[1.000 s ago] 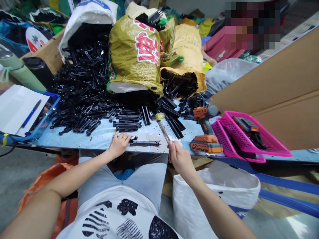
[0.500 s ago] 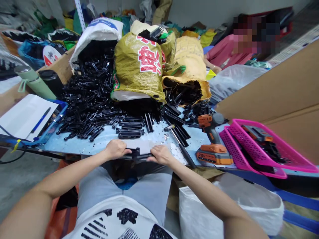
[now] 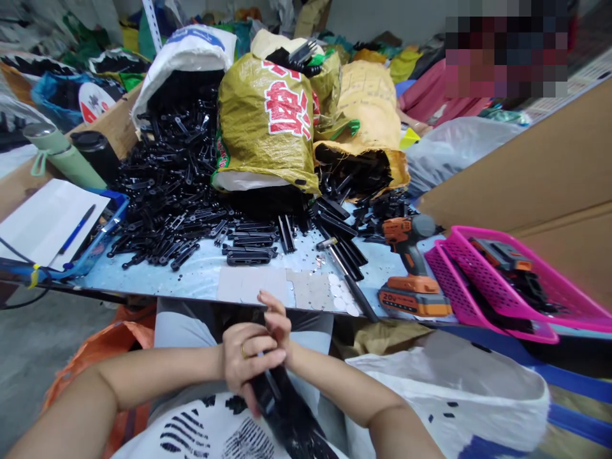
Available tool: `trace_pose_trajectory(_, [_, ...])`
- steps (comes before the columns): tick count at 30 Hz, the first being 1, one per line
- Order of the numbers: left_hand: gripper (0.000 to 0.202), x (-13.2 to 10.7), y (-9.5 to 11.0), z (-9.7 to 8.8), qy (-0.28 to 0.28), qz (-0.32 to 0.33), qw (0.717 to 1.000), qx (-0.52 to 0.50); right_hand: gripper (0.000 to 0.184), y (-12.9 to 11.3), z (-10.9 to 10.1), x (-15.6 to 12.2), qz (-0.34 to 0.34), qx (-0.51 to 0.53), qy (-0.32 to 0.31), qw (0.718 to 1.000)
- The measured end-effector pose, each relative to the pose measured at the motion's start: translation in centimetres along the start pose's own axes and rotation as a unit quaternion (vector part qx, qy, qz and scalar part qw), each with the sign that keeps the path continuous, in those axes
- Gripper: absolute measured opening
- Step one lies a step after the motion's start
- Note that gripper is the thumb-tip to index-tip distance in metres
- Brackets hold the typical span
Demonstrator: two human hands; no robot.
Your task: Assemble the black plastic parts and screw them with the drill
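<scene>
And the hands are being brought right together over the lap here, close against the front of the shirt! A long black item [image 3: 287, 408] is being gripped by the left hand [image 3: 246, 354], its fingers being curled across the upper end, its thumb being laid along the near side, a ring [image 3: 243, 350] being worn on one finger. Below those fingers the black item is being angled down toward the body, blurred; whether one piece or several is being held cannot be told.

The right hand [image 3: 277, 324] is being partly covered by the left, its fingers being raised and half bent; whether anything is being gripped in its palm cannot be told.

Just beyond the fingertips, a grey mat [image 3: 253, 285] is being supported at the edge of the table [image 3: 201, 271]. Farther past the fingers, stacked black parts [image 3: 251, 258] are being seen in front of a golden sack [image 3: 248, 115], with a great heap of black parts [image 3: 162, 178] being spread to the fingers' far left. Off to their right, a hammer-like tool [image 3: 354, 293] is being seen lying aslant, then an orange-and-grey drill [image 3: 414, 296] is being propped upright on its battery, just beside the pink baskets [image 3: 447, 287].
</scene>
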State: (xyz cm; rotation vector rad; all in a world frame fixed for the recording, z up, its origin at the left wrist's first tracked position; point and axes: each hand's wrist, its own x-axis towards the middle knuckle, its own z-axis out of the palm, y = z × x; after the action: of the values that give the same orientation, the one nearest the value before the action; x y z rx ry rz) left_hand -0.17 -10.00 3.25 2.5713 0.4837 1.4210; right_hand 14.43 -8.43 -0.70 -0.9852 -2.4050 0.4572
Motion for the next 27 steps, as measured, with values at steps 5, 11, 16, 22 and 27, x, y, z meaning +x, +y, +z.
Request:
trace_pose_trajectory(5, [0.057, -1.2, -6.7, 0.2, -0.255, -0.094, 0.941, 0.204, 0.037, 8.8, -3.8, 7.8, 0.04, -0.025, 0.092, 0.995])
trace_pose_trajectory(11, [0.084, 1.3, -10.8, 3.5, -0.301, -0.303, 0.837, 0.341, 0.047, 16.2, -4.7, 17.5, -0.025, -0.18, -0.064, 0.981])
trace_pose_trajectory(16, [0.085, 1.2, -13.0, 4.2, -0.309, -0.297, 0.841, 0.33, 0.052, 18.3, -2.9, 20.2, -0.039, -0.204, -0.097, 0.973])
trace_pose_trajectory(22, [0.08, 1.6, -16.4, 3.3, -0.316, -0.295, 0.836, 0.338, 0.046, 19.7, -1.9, 22.2, -0.004, -0.204, -0.076, 0.976])
trace_pose_trajectory(27, [0.082, 1.4, -15.4, 2.4, -0.328, -0.27, 0.847, 0.32, 0.045, 18.7, -2.4, 22.2, -0.01, -0.214, -0.077, 0.974])
